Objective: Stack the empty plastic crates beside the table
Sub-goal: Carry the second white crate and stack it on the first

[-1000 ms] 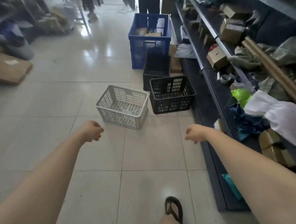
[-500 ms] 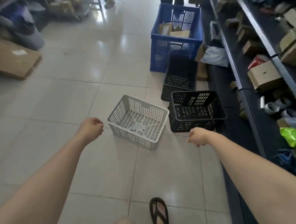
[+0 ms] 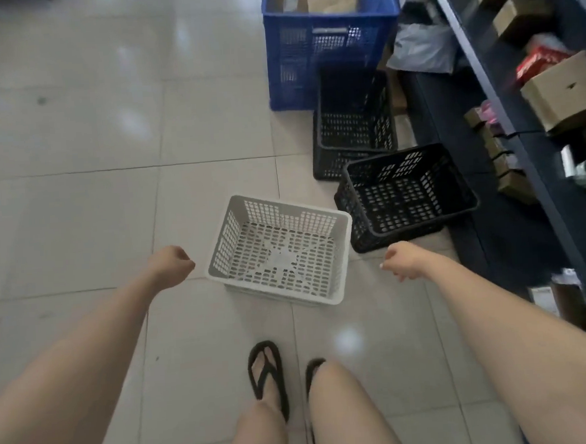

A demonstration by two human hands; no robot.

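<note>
An empty white plastic crate [image 3: 280, 253] stands on the tiled floor right in front of me. To its right sits an empty black crate [image 3: 410, 194], and behind that a second black crate [image 3: 354, 122]. My left hand [image 3: 170, 265] hovers just left of the white crate, fingers curled, holding nothing. My right hand [image 3: 402, 259] hangs to the right of the white crate, just in front of the near black crate, fingers loosely bent and empty. Neither hand touches a crate.
A tall blue crate [image 3: 328, 44] holding cardboard boxes stands at the back. A dark shelf unit [image 3: 528, 159] with boxes and bags runs along the right. My sandalled feet [image 3: 266, 374] stand just behind the white crate. Open tiled floor lies to the left.
I have stepped closer and look more steeply down, so the crates sit nearer and lower in view. Both hands now flank the white crate, still empty.
</note>
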